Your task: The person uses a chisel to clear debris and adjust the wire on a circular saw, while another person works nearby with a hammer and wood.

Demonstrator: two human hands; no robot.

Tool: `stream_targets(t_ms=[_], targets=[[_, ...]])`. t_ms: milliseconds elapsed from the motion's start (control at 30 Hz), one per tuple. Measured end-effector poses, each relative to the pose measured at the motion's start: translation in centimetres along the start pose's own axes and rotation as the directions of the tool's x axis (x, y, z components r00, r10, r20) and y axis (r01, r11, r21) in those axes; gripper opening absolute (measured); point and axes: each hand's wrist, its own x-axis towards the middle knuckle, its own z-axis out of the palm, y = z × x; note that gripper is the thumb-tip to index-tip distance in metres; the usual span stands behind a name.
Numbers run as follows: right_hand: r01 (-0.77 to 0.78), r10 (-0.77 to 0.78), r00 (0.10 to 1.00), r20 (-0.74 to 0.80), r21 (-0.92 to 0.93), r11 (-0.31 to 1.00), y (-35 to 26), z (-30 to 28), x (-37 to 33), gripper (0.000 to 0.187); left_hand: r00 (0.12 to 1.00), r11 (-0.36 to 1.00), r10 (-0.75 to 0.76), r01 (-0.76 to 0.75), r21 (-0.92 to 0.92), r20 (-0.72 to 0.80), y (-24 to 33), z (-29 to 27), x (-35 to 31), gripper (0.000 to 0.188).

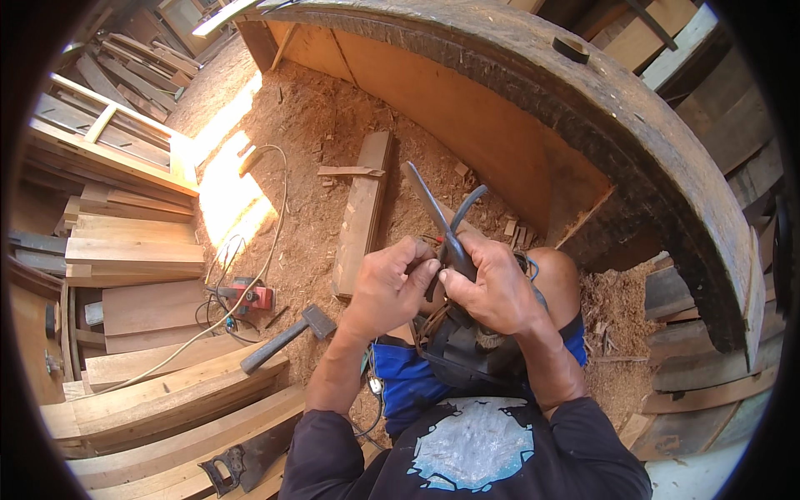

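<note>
Both my hands meet in front of my chest over my lap. My right hand (492, 287) grips a long dark metal blade-like tool (433, 212) that points up and to the left. A curved dark cable or strap (467, 204) rises beside it. My left hand (392, 283) pinches at the tool's lower part, its fingertips touching my right hand. A dark power tool body (462, 350) rests on my lap under both hands.
A hammer (283, 337) lies on the sawdust floor to my left, near a small red tool (250, 296) with a pale cord (267, 217). A handsaw (246, 462) rests on stacked planks (133, 250) at lower left. A loose plank (362, 212) lies ahead. A big curved timber (617, 125) arches overhead.
</note>
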Motion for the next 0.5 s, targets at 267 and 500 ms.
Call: stream_targets(t_ms=[267,500], targets=[[-0.059,0.051,0.997,0.05,0.174,0.983,0.7,0.3,0.1,0.014,0.976,0.998,-0.05,0.039,-0.056,-0.213,-0.1,2.5,-1.1,0.012],[-0.143,0.085,0.98,0.179,0.344,0.928,0.9,-0.8,0.1,0.008,0.966,0.661,-0.257,0.184,-0.727,0.011,-2.3,3.3,-1.4,0.018]])
